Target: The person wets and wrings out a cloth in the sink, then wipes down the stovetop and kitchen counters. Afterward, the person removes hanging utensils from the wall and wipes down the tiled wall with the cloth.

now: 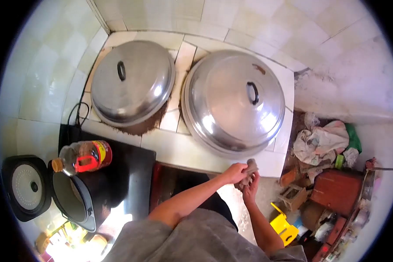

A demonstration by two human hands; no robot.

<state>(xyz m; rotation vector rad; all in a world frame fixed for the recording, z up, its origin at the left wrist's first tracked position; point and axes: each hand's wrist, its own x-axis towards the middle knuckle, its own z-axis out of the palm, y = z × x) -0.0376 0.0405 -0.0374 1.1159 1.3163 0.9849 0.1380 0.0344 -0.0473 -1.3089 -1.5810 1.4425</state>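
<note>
A crumpled grey-brown cloth [251,166] is bunched between my two hands, just off the front edge of the tiled stove top. My left hand [236,173] has its fingers closed on the upper part of the cloth. Slightly lower and to the right, my right hand [250,188] grips its lower folds; some of those fingers are hidden. Just beyond the hands a large domed metal lid [231,105] with a black handle covers the right-hand pot. A smaller domed lid [135,83] sits to its left.
On the black counter [135,161] at left lies an oil bottle [85,157] with a red handle, beside a rice cooker [74,196] with its lid raised. Sacks [323,142], a wooden stool [292,196] and a yellow plastic item [284,229] crowd the floor at right.
</note>
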